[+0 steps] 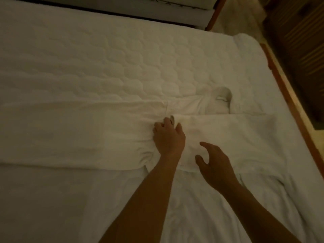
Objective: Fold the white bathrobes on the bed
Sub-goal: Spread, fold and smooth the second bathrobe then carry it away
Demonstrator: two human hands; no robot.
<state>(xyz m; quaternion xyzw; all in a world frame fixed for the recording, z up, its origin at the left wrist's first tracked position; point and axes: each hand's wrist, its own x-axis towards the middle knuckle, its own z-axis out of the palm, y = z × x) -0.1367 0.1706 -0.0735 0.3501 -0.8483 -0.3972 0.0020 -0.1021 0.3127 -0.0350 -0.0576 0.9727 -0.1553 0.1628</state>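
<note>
Head view: a white cloth bathrobe (219, 130) lies spread in a long band across a bed with a quilted white mattress (108, 64), running from 9 o'clock to 3 o'clock through the middle of the picture. Its collar (221, 100), with a small loop or label showing inside, bunches up toward 2 o'clock from the centre. The left hand (169, 137) sits on the robe near the centre, its fingers curled into the cloth and grasping a fold, with wrinkles gathered at its 8 o'clock side. The right hand (214, 163) is at 4 o'clock from the left one, released, with fingers loosely spread just above the robe; whether it touches the cloth cannot be told. More rumpled white cloth (198, 207) covers the bed toward 6 o'clock, under both forearms. A wooden bed frame (289, 104) edges the mattress at 3 o'clock.
</note>
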